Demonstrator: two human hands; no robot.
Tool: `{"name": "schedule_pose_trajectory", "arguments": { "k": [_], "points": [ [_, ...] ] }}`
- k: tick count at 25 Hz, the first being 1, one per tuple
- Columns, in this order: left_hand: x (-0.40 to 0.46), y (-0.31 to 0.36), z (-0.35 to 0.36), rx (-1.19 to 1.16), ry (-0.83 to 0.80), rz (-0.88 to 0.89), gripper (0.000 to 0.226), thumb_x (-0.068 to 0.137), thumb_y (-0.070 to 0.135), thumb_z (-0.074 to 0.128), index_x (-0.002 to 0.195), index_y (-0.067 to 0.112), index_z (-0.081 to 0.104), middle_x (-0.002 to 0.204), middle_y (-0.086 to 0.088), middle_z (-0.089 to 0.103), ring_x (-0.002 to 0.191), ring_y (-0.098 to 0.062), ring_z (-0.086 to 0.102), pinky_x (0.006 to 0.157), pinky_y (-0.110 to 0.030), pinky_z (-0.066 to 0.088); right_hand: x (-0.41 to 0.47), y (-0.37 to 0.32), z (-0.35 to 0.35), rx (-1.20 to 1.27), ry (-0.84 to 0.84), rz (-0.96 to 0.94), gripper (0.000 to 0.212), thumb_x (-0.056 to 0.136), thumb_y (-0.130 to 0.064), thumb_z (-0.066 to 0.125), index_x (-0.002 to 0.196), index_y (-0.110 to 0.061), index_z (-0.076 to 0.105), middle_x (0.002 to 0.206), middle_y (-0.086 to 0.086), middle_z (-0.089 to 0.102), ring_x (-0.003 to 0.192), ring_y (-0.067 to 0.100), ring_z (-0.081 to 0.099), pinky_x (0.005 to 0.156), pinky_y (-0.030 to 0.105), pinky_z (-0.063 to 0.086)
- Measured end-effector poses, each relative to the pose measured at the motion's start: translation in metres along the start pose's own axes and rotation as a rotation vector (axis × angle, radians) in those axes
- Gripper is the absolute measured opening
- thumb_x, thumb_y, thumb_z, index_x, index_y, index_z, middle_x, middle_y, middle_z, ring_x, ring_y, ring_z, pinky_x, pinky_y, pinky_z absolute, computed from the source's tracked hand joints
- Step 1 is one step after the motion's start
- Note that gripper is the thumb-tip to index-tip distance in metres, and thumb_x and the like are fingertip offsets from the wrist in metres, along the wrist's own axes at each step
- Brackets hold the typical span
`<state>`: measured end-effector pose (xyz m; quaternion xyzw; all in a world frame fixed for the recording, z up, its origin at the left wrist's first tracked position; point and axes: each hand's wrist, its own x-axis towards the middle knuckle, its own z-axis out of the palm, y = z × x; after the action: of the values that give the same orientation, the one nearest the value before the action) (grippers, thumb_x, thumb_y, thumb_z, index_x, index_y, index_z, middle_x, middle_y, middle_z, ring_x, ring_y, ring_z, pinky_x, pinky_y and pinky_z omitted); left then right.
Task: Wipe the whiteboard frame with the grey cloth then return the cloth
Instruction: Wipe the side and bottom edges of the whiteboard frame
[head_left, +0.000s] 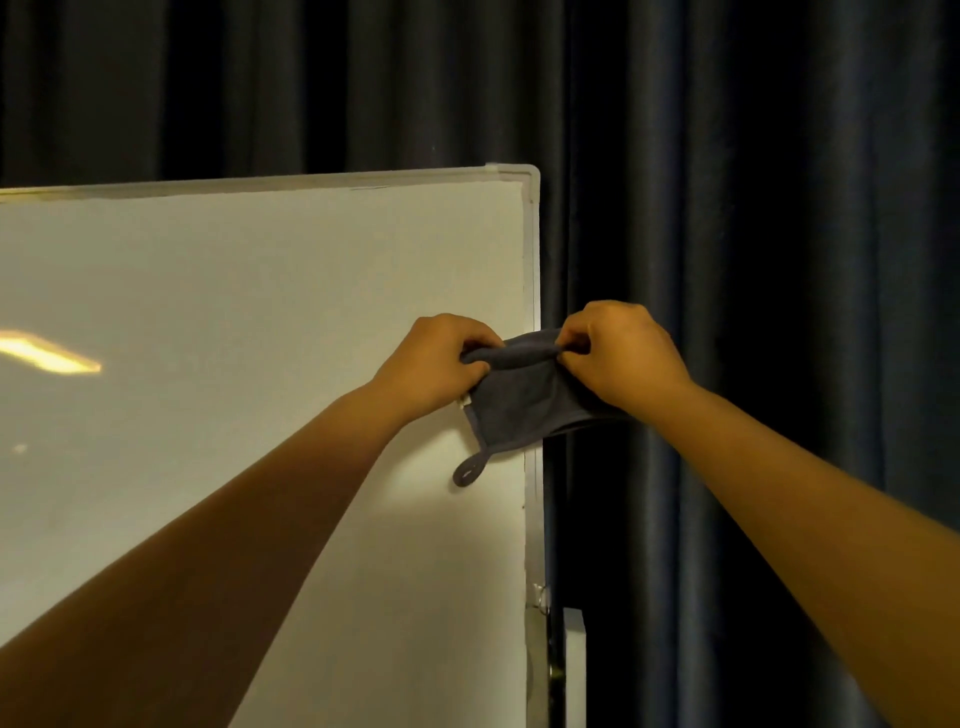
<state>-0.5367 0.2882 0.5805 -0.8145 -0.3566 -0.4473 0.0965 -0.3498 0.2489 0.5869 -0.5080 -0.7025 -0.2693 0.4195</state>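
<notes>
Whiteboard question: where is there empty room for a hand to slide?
The white board face is bare left of the left hand. The grey metal frame is free above the grey cloth. It is crowded where both hands pinch the cloth; the right hand is by the dark curtain.

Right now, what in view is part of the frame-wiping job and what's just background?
In the job:
- grey cloth, pinched along its top edge by both hands, over the frame's right side
- left hand
- right hand
- whiteboard frame

Background:
- dark curtain behind the board
- light reflection on the board surface
- white post beside the board's lower right edge
</notes>
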Motion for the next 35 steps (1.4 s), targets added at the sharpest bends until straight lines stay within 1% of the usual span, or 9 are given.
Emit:
{"name": "schedule_pose_trajectory", "arguments": {
  "k": [5,13,18,21,24,27,30,32,35],
  "points": [
    [0.023,-0.024,-0.004,0.018,0.006,0.131,0.027,0.086,0.005,0.059,0.109,0.016,0.068,0.107,-0.004,0.068,0.084,-0.008,0.051,0.064,-0.004,0.033,0.015,-0.009,0.015,-0.084,0.06,0.025,0.013,0.086,-0.017,0.059,0.094,-0.014,0.069,0.099,0.008,0.064,0.091,0.025,0.058,0.081,0.04,0.052],
    [0.055,-0.039,-0.009,0.083,0.122,0.322,0.028,0.09,0.013,0.057,0.116,0.016,0.064,0.114,-0.009,0.064,0.107,-0.025,0.053,0.089,-0.031,0.042,0.035,-0.014,0.032,-0.279,0.386,0.051,0.01,0.086,-0.012,0.057,0.087,-0.008,0.066,0.092,0.01,0.062,0.093,0.026,0.052,0.066,0.032,0.04],
    [0.053,-0.054,0.021,0.183,0.115,0.375,0.037,0.09,0.028,0.059,0.125,0.017,0.059,0.13,-0.005,0.058,0.119,-0.023,0.049,0.103,-0.031,0.031,0.038,0.008,0.057,-0.114,0.328,0.191,0.022,0.089,-0.012,0.053,0.108,-0.008,0.062,0.115,0.013,0.06,0.11,0.027,0.05,0.09,0.032,0.043],
    [0.056,-0.062,0.029,0.196,0.161,0.404,0.043,0.086,0.028,0.065,0.126,0.015,0.058,0.132,-0.007,0.057,0.121,-0.026,0.049,0.104,-0.036,0.031,0.042,0.003,0.079,0.192,0.319,0.186,0.05,0.091,-0.02,0.046,0.14,-0.021,0.033,0.147,0.008,0.034,0.135,0.025,0.029,0.107,0.031,0.024],
    [0.057,-0.068,0.034,0.164,0.186,0.421,0.045,0.083,0.023,0.068,0.126,0.014,0.058,0.131,-0.007,0.057,0.122,-0.026,0.049,0.107,-0.042,0.031,0.049,-0.006,0.106,0.128,0.278,0.134,0.061,0.093,-0.042,0.036,0.139,-0.043,-0.003,0.157,0.0,0.0,0.143,0.024,-0.003,0.112,0.049,0.011],
    [0.054,-0.078,0.035,0.132,0.182,0.416,0.054,0.085,0.029,0.066,0.134,0.017,0.048,0.139,-0.003,0.051,0.13,-0.022,0.042,0.115,-0.043,0.018,0.055,-0.006,0.119,0.092,0.338,0.079,0.058,0.094,-0.046,0.033,0.135,-0.046,-0.008,0.156,-0.004,-0.01,0.142,0.026,-0.009,0.111,0.054,0.01],
    [0.05,-0.092,0.039,0.204,0.204,0.411,0.062,0.088,0.041,0.058,0.142,0.022,0.035,0.15,0.0,0.036,0.139,-0.018,0.029,0.116,-0.04,0.004,0.057,0.003,0.125,0.108,0.34,0.004,0.058,0.091,-0.049,0.036,0.137,-0.047,-0.001,0.155,-0.005,-0.013,0.142,0.026,-0.009,0.109,0.044,0.008],
    [0.048,-0.103,0.04,0.279,0.233,0.335,0.072,0.087,0.056,0.049,0.147,0.029,0.02,0.157,0.002,0.016,0.145,-0.018,0.01,0.116,-0.045,-0.001,0.059,0.004,0.126,0.114,0.333,0.004,0.062,0.086,-0.059,0.034,0.139,-0.046,0.005,0.157,-0.003,-0.011,0.143,0.027,-0.006,0.104,0.038,0.01],
    [0.047,-0.114,0.04,0.386,0.267,0.188,0.083,0.077,0.077,0.024,0.143,0.039,-0.008,0.158,0.004,-0.007,0.145,-0.016,-0.011,0.116,-0.051,-0.008,0.06,0.002,0.126,0.095,0.347,0.037,0.072,0.078,-0.069,0.031,0.142,-0.042,0.012,0.157,-0.001,-0.007,0.143,0.028,0.001,0.102,0.041,0.022]
  ]
}}
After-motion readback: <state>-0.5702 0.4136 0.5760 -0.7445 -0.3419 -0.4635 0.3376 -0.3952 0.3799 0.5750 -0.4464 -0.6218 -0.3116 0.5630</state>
